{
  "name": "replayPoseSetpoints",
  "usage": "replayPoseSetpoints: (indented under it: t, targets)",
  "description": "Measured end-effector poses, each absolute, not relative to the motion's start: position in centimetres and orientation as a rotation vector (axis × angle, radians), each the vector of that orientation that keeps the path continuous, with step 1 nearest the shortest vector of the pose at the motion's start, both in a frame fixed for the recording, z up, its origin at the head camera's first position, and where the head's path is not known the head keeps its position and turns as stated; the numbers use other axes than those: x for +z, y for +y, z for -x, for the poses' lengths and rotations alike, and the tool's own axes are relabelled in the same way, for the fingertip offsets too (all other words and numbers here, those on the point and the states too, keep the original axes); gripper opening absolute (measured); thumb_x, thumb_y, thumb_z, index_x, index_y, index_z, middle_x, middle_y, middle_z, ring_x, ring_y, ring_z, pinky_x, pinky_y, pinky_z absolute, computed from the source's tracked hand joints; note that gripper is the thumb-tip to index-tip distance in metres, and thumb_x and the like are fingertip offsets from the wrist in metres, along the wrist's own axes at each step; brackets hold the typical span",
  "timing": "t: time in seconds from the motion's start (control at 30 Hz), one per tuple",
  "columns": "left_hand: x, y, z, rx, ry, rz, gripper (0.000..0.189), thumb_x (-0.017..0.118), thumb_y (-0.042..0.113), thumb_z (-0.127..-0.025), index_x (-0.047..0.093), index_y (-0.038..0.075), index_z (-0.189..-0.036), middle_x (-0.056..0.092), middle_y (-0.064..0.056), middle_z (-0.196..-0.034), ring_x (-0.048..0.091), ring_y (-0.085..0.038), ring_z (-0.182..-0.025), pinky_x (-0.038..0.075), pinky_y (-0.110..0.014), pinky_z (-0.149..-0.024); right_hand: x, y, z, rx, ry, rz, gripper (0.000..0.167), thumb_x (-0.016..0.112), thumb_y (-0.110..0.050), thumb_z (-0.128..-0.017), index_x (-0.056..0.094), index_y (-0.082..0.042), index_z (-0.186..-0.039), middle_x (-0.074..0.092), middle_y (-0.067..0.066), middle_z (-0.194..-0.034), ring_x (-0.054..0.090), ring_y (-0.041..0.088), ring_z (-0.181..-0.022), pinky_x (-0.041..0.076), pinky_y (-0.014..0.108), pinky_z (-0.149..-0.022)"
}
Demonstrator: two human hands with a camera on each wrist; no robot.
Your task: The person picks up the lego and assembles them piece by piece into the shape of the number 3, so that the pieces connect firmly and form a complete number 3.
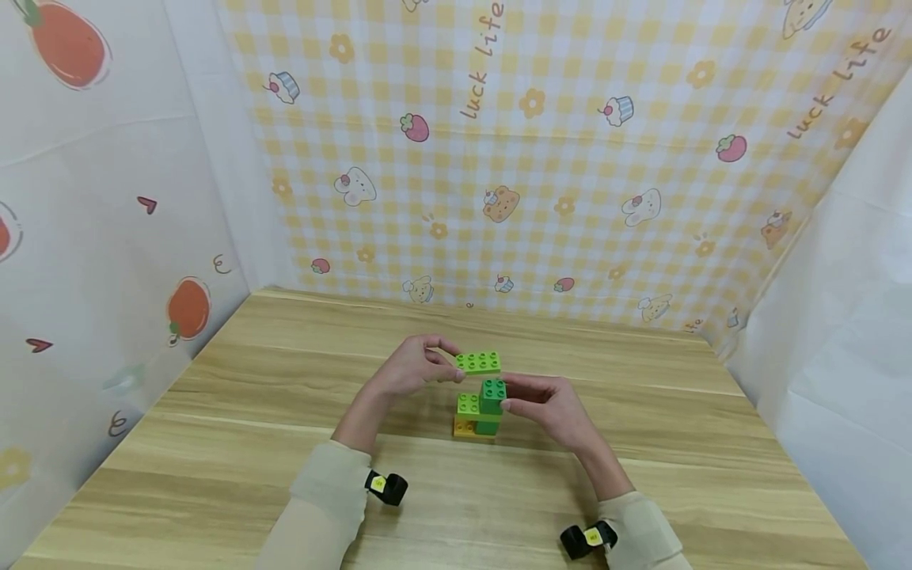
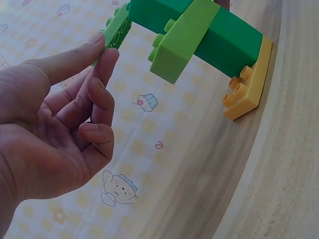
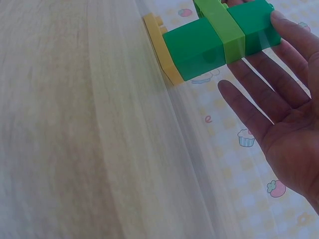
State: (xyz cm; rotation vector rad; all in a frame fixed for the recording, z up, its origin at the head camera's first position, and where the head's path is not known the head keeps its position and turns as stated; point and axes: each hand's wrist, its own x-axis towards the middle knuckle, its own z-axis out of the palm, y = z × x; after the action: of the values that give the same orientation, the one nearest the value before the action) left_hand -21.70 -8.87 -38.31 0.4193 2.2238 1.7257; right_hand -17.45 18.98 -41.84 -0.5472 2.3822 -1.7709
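Note:
My left hand (image 1: 413,368) pinches one end of a light green toy building brick (image 1: 479,362) between thumb and fingertips, holding it above a small stack. The stack's yellow base plate (image 2: 249,94) stands on the table. On it are a dark green block (image 3: 195,49), a light green brick (image 2: 179,45) jutting out to the left, and an upper dark green block (image 1: 493,393) on top. My right hand (image 1: 552,408) grips that upper block from the right, thumb at its near side and fingers behind. In the left wrist view, the raised brick's end appears right by the upper block.
A wood-grain table (image 1: 235,412) lies under the stack. Behind it hangs a yellow checked cloth (image 1: 456,158) with printed pictures, and white cloths flank it on both sides. Black wrist cameras (image 1: 387,487) are strapped over both sleeves.

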Motion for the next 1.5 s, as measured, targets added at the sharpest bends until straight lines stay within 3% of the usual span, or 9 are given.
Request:
replayPoseSetpoints:
  t: [0.6, 0.93, 1.23, 1.5]
  targets:
    - [-38.09, -9.26, 21.7, 1.709, 2.144, -0.506, 0.033, 0.081, 0.01, -0.092, 0.068, 0.002, -0.121, 0.078, -0.002, -0.084, 0.075, -0.04, -0.1, 0.049, -0.033, -0.088, -41.94, 18.94, 17.39, -1.803, 2.348, 0.559, 0.044, 0.079, -0.016, -0.095, 0.07, -0.003, -0.136, 0.072, 0.02, -0.133, 0.075, 0.013, -0.109, 0.061, 0.028, -0.09]
    - [-37.89, -9.25, 21.54, 1.706, 2.093, -0.537, 0.03, 0.081, 0.007, -0.09, 0.068, 0.003, -0.117, 0.076, -0.001, -0.081, 0.073, -0.019, -0.084, 0.047, -0.04, -0.087, -41.92, 18.93, 17.36, -1.801, 2.358, 0.566, 0.045, 0.079, -0.016, -0.095, 0.07, -0.002, -0.137, 0.073, 0.021, -0.131, 0.075, 0.013, -0.109, 0.061, 0.027, -0.09]
    - [-37.94, -9.23, 21.55, 1.696, 2.099, -0.538, 0.032, 0.082, 0.007, -0.09, 0.068, 0.003, -0.118, 0.077, -0.003, -0.083, 0.074, -0.041, -0.099, 0.05, -0.033, -0.088, -41.92, 18.92, 17.44, -1.806, 2.343, 0.585, 0.045, 0.079, -0.015, -0.096, 0.069, -0.002, -0.137, 0.072, 0.022, -0.132, 0.075, 0.012, -0.11, 0.06, 0.027, -0.091]
    - [-37.74, -9.27, 21.31, 1.685, 2.093, -0.56, 0.034, 0.082, 0.007, -0.089, 0.067, 0.001, -0.119, 0.077, -0.002, -0.082, 0.075, -0.029, -0.089, 0.049, -0.031, -0.087, -41.91, 18.93, 17.49, -1.805, 2.341, 0.58, 0.046, 0.079, -0.016, -0.096, 0.069, -0.002, -0.138, 0.072, 0.022, -0.132, 0.074, 0.012, -0.111, 0.06, 0.026, -0.091]
